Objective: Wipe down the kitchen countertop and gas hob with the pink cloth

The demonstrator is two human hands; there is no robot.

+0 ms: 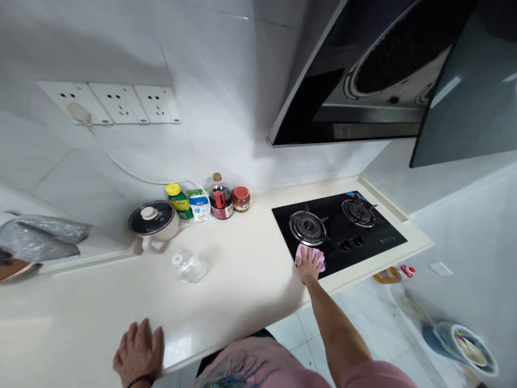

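My right hand (308, 263) lies flat, fingers spread, pressing a pink cloth (319, 255) onto the front left corner of the black glass gas hob (371, 245), just in front of the left burner (307, 226). A second burner (357, 210) sits further right. My left hand (139, 353) rests palm down with fingers stretched out on the front edge of the cream countertop (242, 269), holding nothing.
Against the wall stand a small electric pot with lid (153, 223), a yellow-capped green jar (179, 201), a carton (199, 205), a dark sauce bottle (220, 197) and a red-lidded jar (241, 199). A clear plastic jar (189, 266) lies mid-counter. Range hood (375, 70) overhangs the hob.
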